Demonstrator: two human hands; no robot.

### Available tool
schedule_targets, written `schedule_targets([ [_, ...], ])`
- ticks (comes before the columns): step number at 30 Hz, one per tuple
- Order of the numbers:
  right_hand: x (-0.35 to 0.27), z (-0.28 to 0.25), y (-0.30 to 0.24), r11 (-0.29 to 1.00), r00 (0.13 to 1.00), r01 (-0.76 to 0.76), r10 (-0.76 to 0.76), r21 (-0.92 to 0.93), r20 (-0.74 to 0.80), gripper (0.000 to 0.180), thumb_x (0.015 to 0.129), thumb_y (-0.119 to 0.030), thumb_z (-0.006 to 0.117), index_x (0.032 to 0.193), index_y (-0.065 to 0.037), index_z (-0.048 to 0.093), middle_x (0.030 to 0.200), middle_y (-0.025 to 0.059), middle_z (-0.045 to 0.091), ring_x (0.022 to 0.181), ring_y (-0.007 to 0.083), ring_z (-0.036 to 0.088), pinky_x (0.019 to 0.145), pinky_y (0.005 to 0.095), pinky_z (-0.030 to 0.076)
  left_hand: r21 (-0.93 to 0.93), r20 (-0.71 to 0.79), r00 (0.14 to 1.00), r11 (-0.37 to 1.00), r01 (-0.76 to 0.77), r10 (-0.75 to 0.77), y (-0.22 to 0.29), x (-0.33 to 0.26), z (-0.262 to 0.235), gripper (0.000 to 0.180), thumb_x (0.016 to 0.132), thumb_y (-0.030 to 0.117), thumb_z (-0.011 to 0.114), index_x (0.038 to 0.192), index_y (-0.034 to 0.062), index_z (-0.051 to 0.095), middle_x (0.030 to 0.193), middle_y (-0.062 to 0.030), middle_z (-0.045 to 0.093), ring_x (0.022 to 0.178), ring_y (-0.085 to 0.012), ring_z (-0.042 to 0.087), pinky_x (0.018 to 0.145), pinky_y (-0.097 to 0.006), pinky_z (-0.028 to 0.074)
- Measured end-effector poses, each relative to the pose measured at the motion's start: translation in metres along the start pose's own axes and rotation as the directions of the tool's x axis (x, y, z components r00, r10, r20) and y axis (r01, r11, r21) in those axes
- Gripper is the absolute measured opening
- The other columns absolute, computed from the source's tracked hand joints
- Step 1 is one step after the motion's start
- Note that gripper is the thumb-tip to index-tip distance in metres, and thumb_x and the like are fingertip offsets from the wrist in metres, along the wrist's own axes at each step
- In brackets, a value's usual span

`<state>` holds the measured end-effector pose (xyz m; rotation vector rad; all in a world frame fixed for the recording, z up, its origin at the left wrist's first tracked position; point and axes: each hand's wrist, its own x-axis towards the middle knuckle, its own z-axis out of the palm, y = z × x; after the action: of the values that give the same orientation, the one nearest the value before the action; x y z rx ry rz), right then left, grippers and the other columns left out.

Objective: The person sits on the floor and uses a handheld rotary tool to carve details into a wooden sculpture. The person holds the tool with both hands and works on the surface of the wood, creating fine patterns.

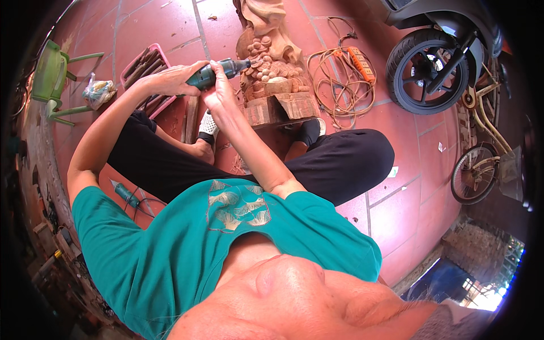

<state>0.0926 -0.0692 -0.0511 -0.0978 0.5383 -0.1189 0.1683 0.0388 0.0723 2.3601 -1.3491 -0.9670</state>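
A green die grinder (211, 74) lies across both hands, its thin tip pointing right at a carved wooden sculpture (272, 71). My left hand (174, 79) grips its rear end. Around its middle, nearer the tip, my right hand (220, 93) is closed. The tip appears to meet the cluster of round carved beads, though contact is hard to make out. Draped folds rise above the beads, and a rough block base (283, 109) sits between my feet.
Left lie a pink basket (165, 106) of chisels, a plastic bag (99, 90), a green stool (51, 79) and another green power tool (126, 194). Right of the sculpture are an orange power strip (361, 65) with coiled cable, a motorbike wheel (428, 71) and a bicycle wheel (474, 173).
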Motion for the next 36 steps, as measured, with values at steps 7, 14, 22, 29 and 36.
schedule_targets([
  [7,-0.004,0.002,-0.001,1.000,1.000,-0.006,0.007,0.007,-0.014,0.037,0.085,-0.021,0.079,0.114,-0.010,0.060,0.111,0.0051,0.066,0.107,0.0218,0.063,0.102,0.0448,0.049,-0.007,-0.002,1.000,1.000,-0.017,0.017,0.003,-0.001,0.000,0.082,0.078,0.021,0.068,0.148,0.0058,0.028,0.095,-0.0274,0.063,0.088,-0.0412,0.064,0.078,-0.046,0.047],
  [14,0.013,-0.009,0.001,0.999,0.999,-0.042,0.041,0.004,0.031,0.040,0.083,-0.022,0.080,0.114,-0.009,0.059,0.113,0.0069,0.066,0.108,0.0237,0.063,0.103,0.0472,0.049,-0.013,0.017,1.000,1.000,0.026,-0.025,0.006,-0.001,-0.002,0.081,0.078,0.022,0.068,0.147,0.0052,0.029,0.094,-0.0277,0.063,0.089,-0.0416,0.064,0.078,-0.047,0.047],
  [22,0.015,-0.006,-0.005,0.998,0.997,-0.068,0.067,0.004,0.045,0.038,0.082,-0.022,0.080,0.112,-0.010,0.060,0.110,0.0058,0.067,0.106,0.0229,0.063,0.102,0.0455,0.049,-0.004,-0.003,0.999,0.999,0.034,-0.034,0.006,0.003,-0.002,0.081,0.078,0.021,0.068,0.147,0.0047,0.029,0.091,-0.0276,0.063,0.086,-0.0426,0.064,0.077,-0.048,0.047],
  [29,0.001,0.002,-0.001,1.000,0.999,-0.009,0.010,-0.016,0.032,0.035,0.083,-0.023,0.079,0.111,-0.011,0.062,0.108,0.0039,0.067,0.105,0.0208,0.063,0.102,0.0418,0.048,0.000,-0.012,1.000,1.000,0.015,-0.015,0.003,0.000,-0.001,0.082,0.077,0.021,0.069,0.147,0.0048,0.029,0.093,-0.0283,0.063,0.088,-0.0430,0.064,0.077,-0.048,0.047],
  [36,0.000,-0.001,-0.001,1.000,1.000,0.010,-0.010,0.007,0.017,0.035,0.084,-0.022,0.079,0.111,-0.011,0.062,0.110,0.0038,0.066,0.106,0.0211,0.062,0.102,0.0429,0.048,0.004,0.020,1.000,1.000,0.019,-0.019,0.009,0.000,-0.004,0.081,0.077,0.021,0.068,0.147,0.0049,0.029,0.094,-0.0284,0.063,0.089,-0.0426,0.064,0.077,-0.048,0.046],
])
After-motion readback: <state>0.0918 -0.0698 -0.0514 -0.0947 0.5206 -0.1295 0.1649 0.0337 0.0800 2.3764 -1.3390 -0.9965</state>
